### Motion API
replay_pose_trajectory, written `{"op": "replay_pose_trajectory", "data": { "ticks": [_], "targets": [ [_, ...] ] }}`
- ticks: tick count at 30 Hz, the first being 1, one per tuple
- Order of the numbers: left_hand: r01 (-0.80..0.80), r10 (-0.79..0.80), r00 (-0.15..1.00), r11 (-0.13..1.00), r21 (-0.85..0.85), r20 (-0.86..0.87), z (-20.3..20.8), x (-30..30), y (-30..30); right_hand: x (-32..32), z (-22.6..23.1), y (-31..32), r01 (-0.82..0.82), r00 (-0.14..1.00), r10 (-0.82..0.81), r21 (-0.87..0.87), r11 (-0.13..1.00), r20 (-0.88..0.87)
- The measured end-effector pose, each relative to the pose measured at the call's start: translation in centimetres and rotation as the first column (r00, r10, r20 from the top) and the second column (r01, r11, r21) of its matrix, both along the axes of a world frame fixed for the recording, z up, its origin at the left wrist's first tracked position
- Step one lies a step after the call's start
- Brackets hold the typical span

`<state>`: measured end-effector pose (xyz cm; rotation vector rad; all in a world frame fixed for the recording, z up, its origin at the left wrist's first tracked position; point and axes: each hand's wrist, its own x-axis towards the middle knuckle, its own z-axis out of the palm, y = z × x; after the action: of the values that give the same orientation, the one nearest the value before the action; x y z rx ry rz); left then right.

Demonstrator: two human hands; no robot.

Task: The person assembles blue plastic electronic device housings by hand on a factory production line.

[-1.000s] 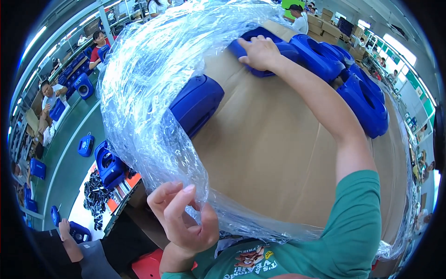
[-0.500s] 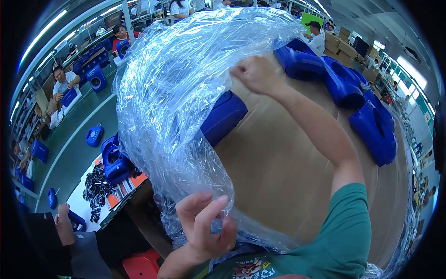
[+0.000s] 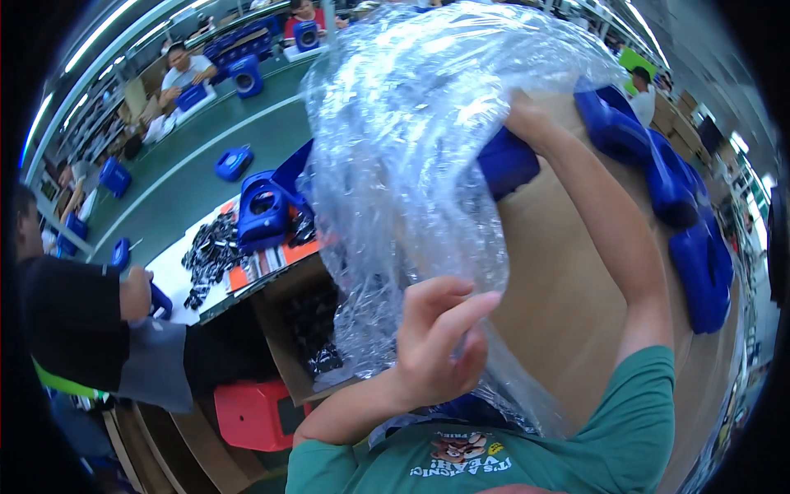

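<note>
A large sheet of clear plastic film (image 3: 403,140) lies bunched over the left side of a big brown cardboard surface (image 3: 568,272) in front of me. My right hand (image 3: 527,119) reaches far forward, closed at the film's edge; its fingertips are partly hidden by the film. Nearer to me, my left hand (image 3: 440,342) has bent fingers pinching the film's near edge. From under the film, close to my right hand, sticks out a blue plastic housing (image 3: 506,165). More blue housings (image 3: 613,123) stand in a row along the cardboard's far right rim.
On the left, a white table (image 3: 197,247) bears a heap of small black parts (image 3: 218,255) and a blue housing with round openings (image 3: 263,214). Beyond runs a green conveyor (image 3: 193,156) with blue units. A co-worker in black (image 3: 70,305) sits near a red stool (image 3: 255,412).
The view has swung left, bringing more of the co-worker and an open carton into sight. Film now covers more of the middle blue housing, and my right hand is closer to that housing.
</note>
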<state>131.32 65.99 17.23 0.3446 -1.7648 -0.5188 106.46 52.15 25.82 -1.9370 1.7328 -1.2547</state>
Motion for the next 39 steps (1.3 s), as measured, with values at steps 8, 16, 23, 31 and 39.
{"op": "replay_pose_trajectory", "data": {
  "ticks": [8,16,23,31,39],
  "targets": [
    [0.16,-0.156,0.985,0.986,0.05,-0.066,-0.4,-0.5,0.1,-0.4,1.2,1.1,-0.005,0.98,-0.104,0.547,0.837,0.17],
    [0.23,-0.227,0.97,0.973,0.028,-0.088,-0.7,1.4,0.3,-5.4,0.2,16.4,0.461,0.854,-0.521,0.454,0.762,0.006],
    [0.25,-0.244,0.966,0.965,0.078,-0.081,-1.2,2.9,-0.6,-9.9,2.4,35.1,0.668,0.68,-0.724,0.5,0.551,-0.112],
    [0.105,-0.099,0.984,0.994,-0.037,0.149,2.2,2.2,-1.4,-5.1,2.1,40.7,0.933,0.351,-0.732,0.148,0.328,-0.584],
    [-0.038,0.269,0.309,0.962,-0.271,0.912,7.6,-5.3,-9.0,-4.4,2.4,38.6,0.924,0.346,-0.349,0.252,0.288,-0.871]
  ]
}}
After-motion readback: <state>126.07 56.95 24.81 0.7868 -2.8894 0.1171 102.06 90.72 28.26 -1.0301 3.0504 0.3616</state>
